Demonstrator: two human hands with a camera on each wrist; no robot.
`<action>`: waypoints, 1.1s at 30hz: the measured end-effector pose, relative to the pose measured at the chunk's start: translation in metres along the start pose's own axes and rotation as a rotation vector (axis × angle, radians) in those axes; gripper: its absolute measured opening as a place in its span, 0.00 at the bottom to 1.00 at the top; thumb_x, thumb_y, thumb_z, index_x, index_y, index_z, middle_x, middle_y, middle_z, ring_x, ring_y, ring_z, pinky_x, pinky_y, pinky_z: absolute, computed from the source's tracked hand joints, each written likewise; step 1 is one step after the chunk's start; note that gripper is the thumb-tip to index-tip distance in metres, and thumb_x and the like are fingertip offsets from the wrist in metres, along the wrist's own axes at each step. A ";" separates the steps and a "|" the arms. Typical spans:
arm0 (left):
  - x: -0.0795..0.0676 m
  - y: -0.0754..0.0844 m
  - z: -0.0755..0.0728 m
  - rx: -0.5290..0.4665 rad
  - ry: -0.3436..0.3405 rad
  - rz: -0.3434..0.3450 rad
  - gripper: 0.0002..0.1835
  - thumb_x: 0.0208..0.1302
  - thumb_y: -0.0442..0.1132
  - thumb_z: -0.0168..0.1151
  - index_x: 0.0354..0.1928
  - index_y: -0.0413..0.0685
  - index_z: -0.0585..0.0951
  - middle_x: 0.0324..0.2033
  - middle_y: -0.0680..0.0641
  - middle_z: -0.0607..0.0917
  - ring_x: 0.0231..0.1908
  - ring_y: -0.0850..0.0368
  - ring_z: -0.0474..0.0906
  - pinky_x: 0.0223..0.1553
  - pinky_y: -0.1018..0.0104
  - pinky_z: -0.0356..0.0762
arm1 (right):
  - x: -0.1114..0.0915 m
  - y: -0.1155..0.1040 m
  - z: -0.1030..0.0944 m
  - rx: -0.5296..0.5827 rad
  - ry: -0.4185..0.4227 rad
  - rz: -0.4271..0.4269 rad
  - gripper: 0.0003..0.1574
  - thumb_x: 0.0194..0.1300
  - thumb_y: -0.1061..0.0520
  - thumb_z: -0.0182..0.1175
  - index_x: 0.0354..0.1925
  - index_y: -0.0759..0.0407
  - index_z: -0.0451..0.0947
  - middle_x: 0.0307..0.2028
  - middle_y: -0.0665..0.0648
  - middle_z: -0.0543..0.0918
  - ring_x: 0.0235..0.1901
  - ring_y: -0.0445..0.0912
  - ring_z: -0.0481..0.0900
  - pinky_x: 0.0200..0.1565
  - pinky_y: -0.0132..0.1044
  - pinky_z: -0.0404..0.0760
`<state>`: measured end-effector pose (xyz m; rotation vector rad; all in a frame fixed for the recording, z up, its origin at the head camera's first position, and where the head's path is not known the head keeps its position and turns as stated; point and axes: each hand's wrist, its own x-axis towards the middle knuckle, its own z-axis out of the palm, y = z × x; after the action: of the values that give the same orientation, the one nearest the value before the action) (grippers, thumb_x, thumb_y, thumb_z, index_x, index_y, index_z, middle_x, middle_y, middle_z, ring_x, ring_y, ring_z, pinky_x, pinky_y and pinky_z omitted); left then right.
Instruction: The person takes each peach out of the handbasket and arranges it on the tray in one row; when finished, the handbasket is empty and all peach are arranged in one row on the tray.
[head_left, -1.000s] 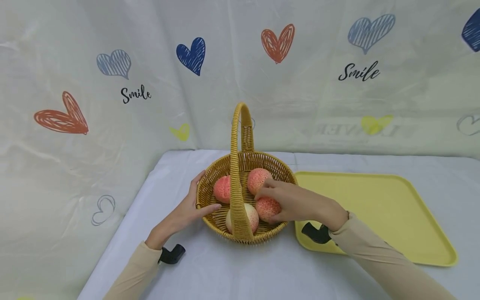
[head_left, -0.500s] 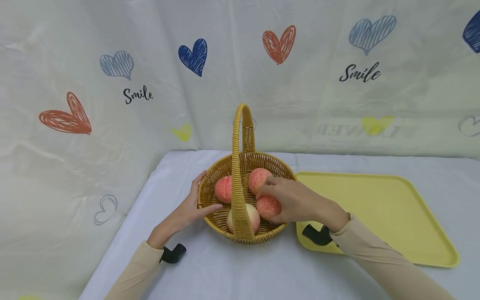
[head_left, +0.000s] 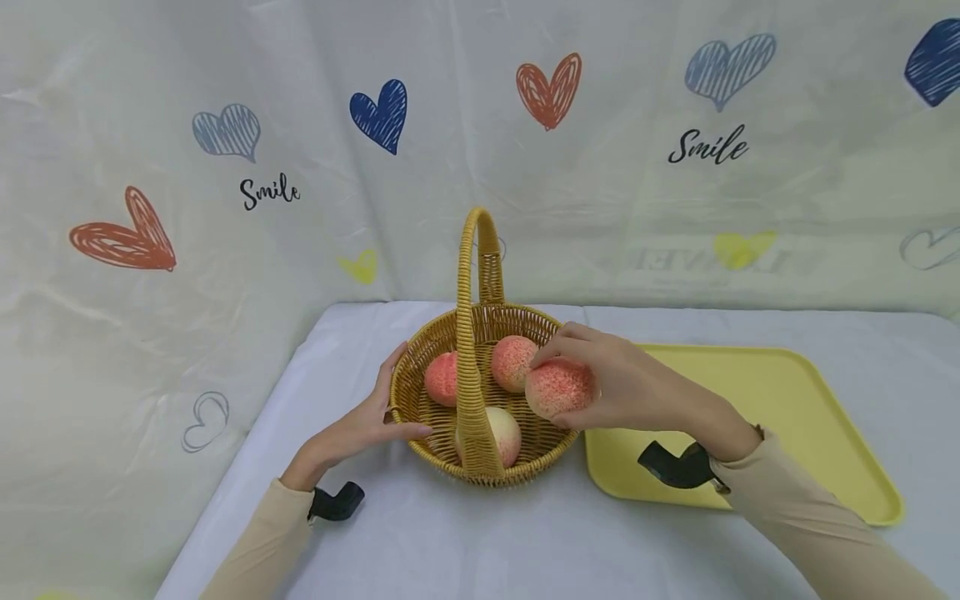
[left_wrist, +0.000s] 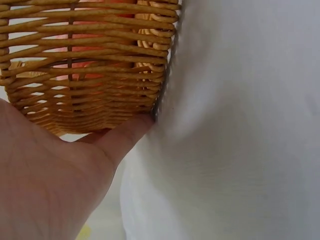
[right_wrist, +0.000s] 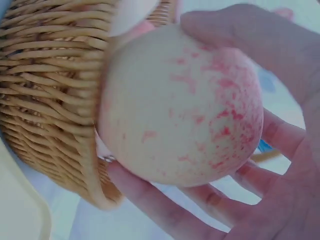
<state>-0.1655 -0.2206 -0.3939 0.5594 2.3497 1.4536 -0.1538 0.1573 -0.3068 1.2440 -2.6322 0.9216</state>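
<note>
A wicker basket (head_left: 489, 283) with a tall arched handle stands on the table. My right hand (head_left: 637, 379) grips a pink-and-cream peach (head_left: 561, 392) over the basket's right rim; in the right wrist view the fingers curl round the peach (right_wrist: 180, 110). Three other peaches lie inside: a pink one (head_left: 441, 380) at the left, another (head_left: 512, 363) at the back, and a paler one (head_left: 506, 437) at the front, partly behind the handle. My left hand (head_left: 363, 429) holds the basket's left side, thumb over the rim, fingers along the outer wall (left_wrist: 85, 95).
A yellow tray (head_left: 780, 433) lies to the right of the basket, partly beneath my right forearm. White cloth (head_left: 480, 542) covers the table, and a curtain (head_left: 600, 208) printed with hearts hangs behind it.
My right hand has lifted one peach from the basket's right side, up and to the right. My left hand stays on the basket.
</note>
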 end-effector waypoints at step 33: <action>0.020 -0.006 -0.003 0.058 0.093 0.068 0.39 0.81 0.41 0.45 0.84 0.56 0.40 0.83 0.44 0.42 0.81 0.43 0.41 0.76 0.40 0.45 | -0.063 0.021 -0.056 -0.027 0.235 0.106 0.40 0.44 0.64 0.84 0.55 0.42 0.82 0.51 0.40 0.80 0.51 0.35 0.75 0.37 0.35 0.81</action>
<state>-0.1850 -0.2154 -0.3996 0.6055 2.4744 1.4742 -0.1368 0.2407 -0.2913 0.9335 -2.5354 0.9774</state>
